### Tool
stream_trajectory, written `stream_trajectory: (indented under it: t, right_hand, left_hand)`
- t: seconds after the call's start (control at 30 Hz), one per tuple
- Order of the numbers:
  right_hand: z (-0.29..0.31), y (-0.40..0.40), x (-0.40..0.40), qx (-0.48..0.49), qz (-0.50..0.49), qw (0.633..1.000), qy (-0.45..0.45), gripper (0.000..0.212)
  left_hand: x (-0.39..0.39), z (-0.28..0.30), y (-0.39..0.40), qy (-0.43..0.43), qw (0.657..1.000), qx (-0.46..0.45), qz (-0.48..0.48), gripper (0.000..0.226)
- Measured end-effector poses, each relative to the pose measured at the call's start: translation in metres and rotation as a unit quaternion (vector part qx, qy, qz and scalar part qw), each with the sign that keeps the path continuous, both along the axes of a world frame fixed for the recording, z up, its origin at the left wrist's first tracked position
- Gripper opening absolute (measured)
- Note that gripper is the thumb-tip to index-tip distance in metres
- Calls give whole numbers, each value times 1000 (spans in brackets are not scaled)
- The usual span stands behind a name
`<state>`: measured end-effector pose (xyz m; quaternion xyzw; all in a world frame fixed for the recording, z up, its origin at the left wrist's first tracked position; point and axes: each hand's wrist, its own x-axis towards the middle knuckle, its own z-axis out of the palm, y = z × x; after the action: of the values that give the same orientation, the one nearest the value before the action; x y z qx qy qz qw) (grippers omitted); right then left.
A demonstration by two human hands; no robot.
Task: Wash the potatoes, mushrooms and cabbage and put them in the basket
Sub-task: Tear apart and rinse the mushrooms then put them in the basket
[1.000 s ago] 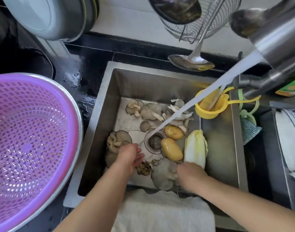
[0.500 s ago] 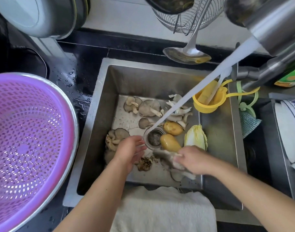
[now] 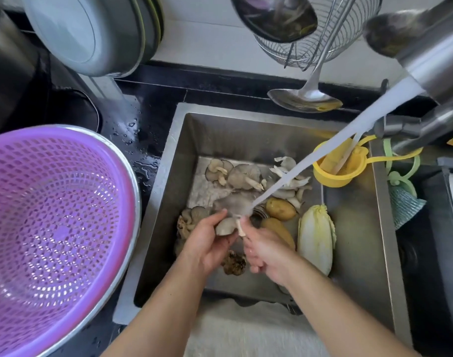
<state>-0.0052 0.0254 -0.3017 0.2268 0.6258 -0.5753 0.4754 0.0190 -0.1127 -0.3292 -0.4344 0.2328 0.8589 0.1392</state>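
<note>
Over the sink (image 3: 354, 243), both hands, left (image 3: 207, 244) and right (image 3: 267, 253), are gripping one oyster mushroom (image 3: 226, 225) under the water stream (image 3: 323, 150).

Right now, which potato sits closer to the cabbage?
The nearer potato, partly hidden behind the right hand; it lies right beside the cabbage. The other potato sits farther back by the drain.

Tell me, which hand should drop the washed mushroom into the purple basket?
Probably the left hand. It already grips the mushroom by its cap, and the purple basket sits on that same side. The right hand only pinches the stem and would have to cross over.
</note>
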Motion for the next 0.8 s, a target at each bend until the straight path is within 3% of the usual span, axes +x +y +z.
stream_trajectory:
  t: [0.13, 0.3, 0.37, 0.43, 0.53, 0.67, 0.8]
  right_hand:
    - [-7, 12, 2, -40, -143, 989, 6, 56]
    - [-6, 9, -1, 1, -113, 990, 81, 14]
    - [-4, 2, -1, -12, -106, 989, 105, 13]
    - [-9, -6, -2, 35, -64, 985, 156, 22]
    - [-18, -17, -2, 105, -44, 970, 217, 12]
    - [-13, -23, -9, 52, -157, 970, 176, 13]
    - [-6, -24, -9, -68, -267, 960, 45, 17]
  left_hand:
    - [-3, -1, -9, -11, 995, 26, 96, 27]
    - [-4, -6, -3, -17, 995, 24, 98, 37]
    - [-3, -9, -2, -11, 995, 44, 86, 43]
    - [-1, -9, -1, -5, 997, 51, 62, 48]
    - [-2, -4, 2, 19, 999, 24, 25, 47]
    - [-3, -4, 2, 18, 998, -4, 54, 45]
    - [-1, -6, -1, 6, 997, 5, 75, 37]
